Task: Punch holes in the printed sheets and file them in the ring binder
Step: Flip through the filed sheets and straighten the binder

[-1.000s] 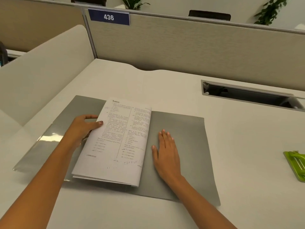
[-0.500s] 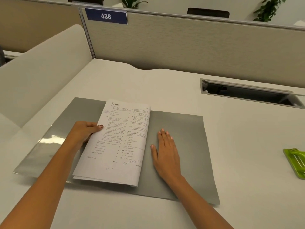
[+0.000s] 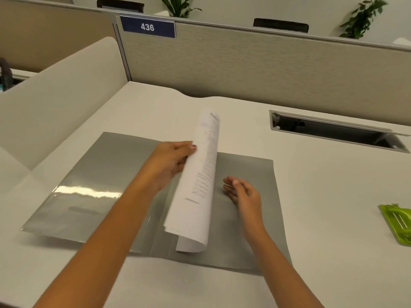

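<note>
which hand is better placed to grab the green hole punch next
Right. The right hand is free, and nearer the green hole punch at the desk's right edge; the left hand holds the sheets.

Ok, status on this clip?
Left hand gripping printed sheets, lifted, curling over open grey folder. Right hand free, hovering. Green hole punch untouched, far right.

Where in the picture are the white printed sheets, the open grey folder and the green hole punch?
white printed sheets [image 3: 201,181], head view, middle of the curled printed side.
open grey folder [image 3: 97,174], head view, bare left flap.
green hole punch [image 3: 398,223], head view, its top, cut by the right edge.
</note>
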Tool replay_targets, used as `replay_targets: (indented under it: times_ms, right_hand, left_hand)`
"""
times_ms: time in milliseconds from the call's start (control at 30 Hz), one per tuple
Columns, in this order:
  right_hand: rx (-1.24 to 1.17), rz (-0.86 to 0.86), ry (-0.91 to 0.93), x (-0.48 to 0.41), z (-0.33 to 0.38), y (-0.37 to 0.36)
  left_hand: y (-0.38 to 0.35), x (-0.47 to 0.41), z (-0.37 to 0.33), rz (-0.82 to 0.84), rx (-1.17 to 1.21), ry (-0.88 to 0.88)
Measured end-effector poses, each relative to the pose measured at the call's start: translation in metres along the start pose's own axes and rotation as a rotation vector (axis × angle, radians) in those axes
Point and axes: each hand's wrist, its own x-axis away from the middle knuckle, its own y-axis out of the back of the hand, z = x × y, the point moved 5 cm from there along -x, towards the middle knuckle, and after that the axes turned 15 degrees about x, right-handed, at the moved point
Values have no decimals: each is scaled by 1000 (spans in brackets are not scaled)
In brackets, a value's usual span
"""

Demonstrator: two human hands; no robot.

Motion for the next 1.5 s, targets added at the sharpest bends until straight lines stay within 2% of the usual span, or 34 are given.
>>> replay_targets:
  times_ms: [100,300,367,467,600,733,800,867,933,1033,1133,1267,1500]
  right_hand:
    - [-183,-2,-152,-3,4,15]
    - [-223,50,-262,0,4,47]
    - [-139,62,-266,0,0,56]
    - [147,12,-254,-6,-16,69]
    - [367,-89,-236,-8,-27,79]
    - [515,-249,-125,0,-19,78]
    - [620,-370,1,6,-10,69]
    - [722,-422,142,11,-5,54]
    - [773,-372,249,15,-5,34]
    - [820,-196,312,19,-18,2]
    - [928,-122,294,17,-39,-15]
    - [1112,-228,298,16,-49,-9]
    - [1164,-221,309,16,-48,2]
  left_hand:
    - [-39,-9,35,50,-79,21]
    - [-83,-13,95,74,-274,22]
    - [-89,-11,111,101,-331,22]
    - [-92,-6,127,129,-454,3]
    - [-81,4,125,83,-550,-190]
    - [-51,17,121,56,-792,-428]
    - [-36,20,127,78,-994,-550]
    - [-25,20,133,94,-1136,-624]
    - [-21,20,136,94,-1247,-701]
    - [-23,20,146,89,-1366,-817]
    - [-25,19,155,66,-1384,-802]
    - [-25,22,158,64,-1367,-794]
    - [-20,38,149,79,-1265,-774]
